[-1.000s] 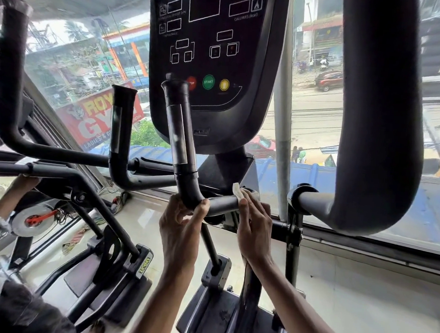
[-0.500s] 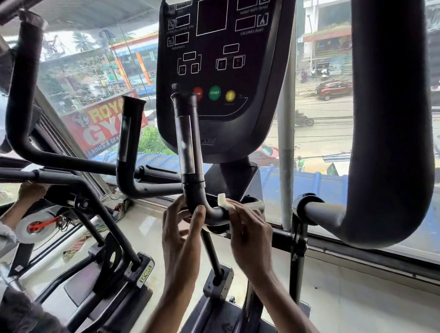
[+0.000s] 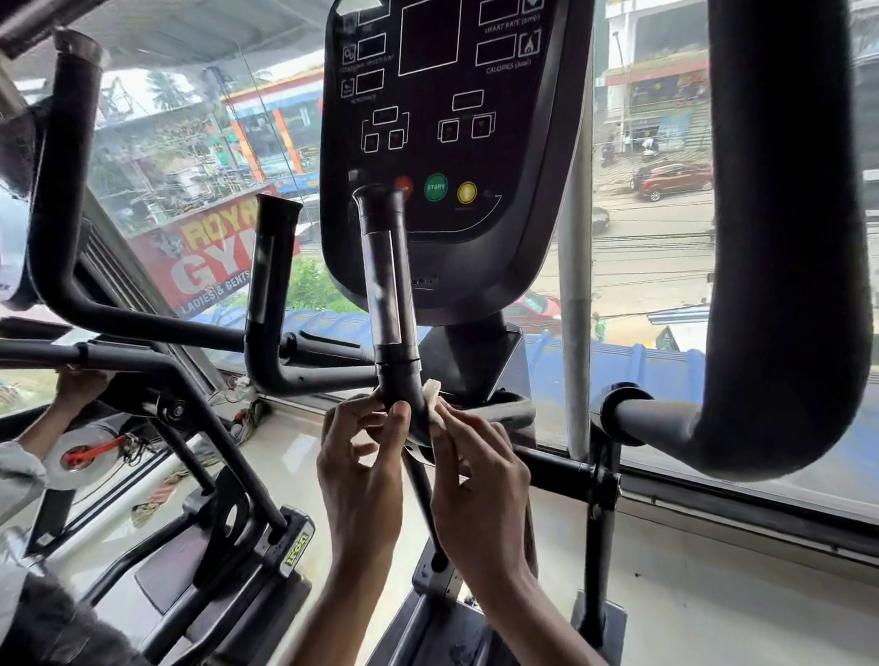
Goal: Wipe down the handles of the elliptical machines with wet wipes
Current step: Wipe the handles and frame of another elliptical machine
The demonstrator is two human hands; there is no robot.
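Centre frame: my right hand (image 3: 475,469) pinches the wet wipe (image 3: 431,391), now advanced onto the handle (image 3: 386,288) bend; my left hand (image 3: 362,462) grips the handle.

Daylit windows (image 3: 647,273), pale, perhaps tiled floor (image 3: 718,622)

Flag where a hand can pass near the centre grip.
Open gap between centre grip and short grip to its left; another between window post and thick padded handle. Crowded at the grip's elbow: left hand, right hand with wipe, console close behind.
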